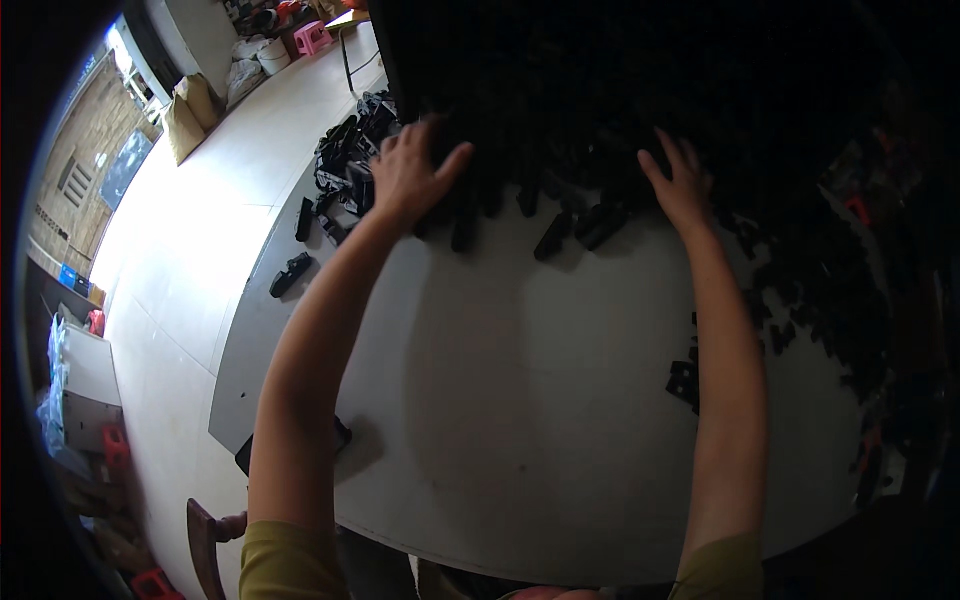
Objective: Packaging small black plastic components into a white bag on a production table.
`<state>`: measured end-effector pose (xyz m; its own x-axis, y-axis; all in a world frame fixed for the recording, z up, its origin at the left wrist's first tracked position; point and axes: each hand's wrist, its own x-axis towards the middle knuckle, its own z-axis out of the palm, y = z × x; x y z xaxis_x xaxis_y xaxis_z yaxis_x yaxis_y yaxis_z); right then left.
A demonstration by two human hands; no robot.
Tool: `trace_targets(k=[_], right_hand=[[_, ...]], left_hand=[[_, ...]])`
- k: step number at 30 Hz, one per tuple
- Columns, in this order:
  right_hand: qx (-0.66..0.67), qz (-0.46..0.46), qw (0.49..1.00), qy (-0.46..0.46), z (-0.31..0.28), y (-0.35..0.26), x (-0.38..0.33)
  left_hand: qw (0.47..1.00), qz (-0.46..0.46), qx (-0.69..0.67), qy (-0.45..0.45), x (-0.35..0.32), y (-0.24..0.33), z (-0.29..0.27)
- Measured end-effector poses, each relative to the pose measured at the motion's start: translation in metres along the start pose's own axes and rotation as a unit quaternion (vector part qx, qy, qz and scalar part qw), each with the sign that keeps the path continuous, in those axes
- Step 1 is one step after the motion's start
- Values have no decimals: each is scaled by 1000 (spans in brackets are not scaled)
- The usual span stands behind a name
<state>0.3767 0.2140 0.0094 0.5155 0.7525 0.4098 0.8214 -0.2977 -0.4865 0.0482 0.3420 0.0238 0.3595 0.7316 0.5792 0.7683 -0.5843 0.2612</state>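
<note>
The bare left hand (412,175) is spread, its thumb well apart from the fingers, and grasps nothing visible. It reaches over the near edge of a heap of small, elongated black pieces (345,160); whether the fingertips touch them, I cannot tell. The bare right hand (683,185) is also loosely open, thumb away from the fingers, its tips at the same heap where deep shadow hides any contact.

The heap covers the far side of a smooth, pale grey table with a curved near edge (600,430). Several pieces lie loose between the hands, and one lies apart near the table's left edge. Smaller black bits scatter beside and beyond the right forearm.

To the left, a pale tiled floor (190,300) catches bright light. On it stand beige sacks (190,118), a pink plastic stool (312,38) and, near the table's lower left, a dark brown wooden chair (205,545).
</note>
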Motion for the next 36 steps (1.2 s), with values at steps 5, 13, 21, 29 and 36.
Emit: trace_targets(k=[5, 13, 21, 29, 36], right_hand=[[132, -13, 985, -112, -21, 4, 0], [41, 73, 995, -54, -22, -30, 2], [181, 11, 966, -183, -50, -32, -16], [54, 25, 993, -102, -13, -24, -15], [25, 28, 991, -126, -33, -34, -64]], left_hand=[[991, 34, -110, -70, -5, 45, 8], [994, -30, -52, -94, 19, 87, 27], [968, 31, -161, -188, -3, 90, 33], [986, -12, -142, -83, 1, 130, 48], [977, 60, -193, -73, -34, 134, 27]])
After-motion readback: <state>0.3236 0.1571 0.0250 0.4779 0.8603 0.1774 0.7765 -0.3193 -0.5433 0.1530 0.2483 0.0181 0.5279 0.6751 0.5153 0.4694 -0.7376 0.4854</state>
